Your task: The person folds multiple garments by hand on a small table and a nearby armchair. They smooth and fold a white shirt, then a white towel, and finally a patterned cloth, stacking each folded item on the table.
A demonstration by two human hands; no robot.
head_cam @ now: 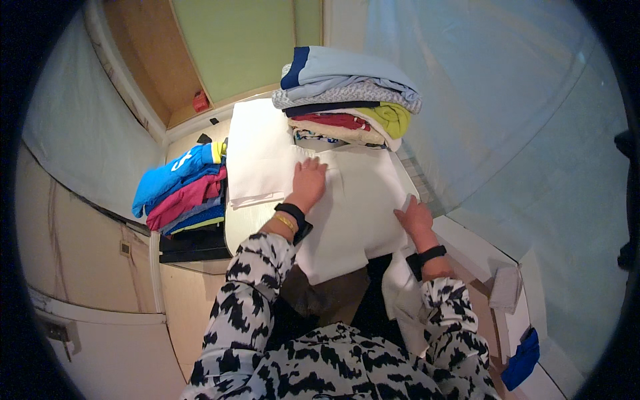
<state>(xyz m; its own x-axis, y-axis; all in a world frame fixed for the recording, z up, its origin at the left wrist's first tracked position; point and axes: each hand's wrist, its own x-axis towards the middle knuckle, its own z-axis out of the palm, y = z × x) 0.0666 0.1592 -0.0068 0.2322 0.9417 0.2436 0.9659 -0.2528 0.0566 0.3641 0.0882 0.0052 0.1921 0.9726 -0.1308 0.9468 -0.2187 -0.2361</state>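
Note:
A white garment (357, 200), apparently trousers, lies spread over the table before me and hangs past its front edge. My left hand (309, 181) rests palm down on its upper left part, fingers slightly apart. At the garment's right edge, my right hand (417, 220) grips the cloth, with the thumb on top and the fingers partly hidden. A loose white length of cloth (397, 285) droops below that hand. Just left of my left hand lies a flat folded white cloth (260, 155).
Behind the garment stands a tall stack of folded clothes (350, 95). A second pile of clothes (185, 185) sits at the left on a black item (192, 245). Plastic sheeting (480, 100) hangs at the right, and a blue cloth (521, 360) lies low on that side.

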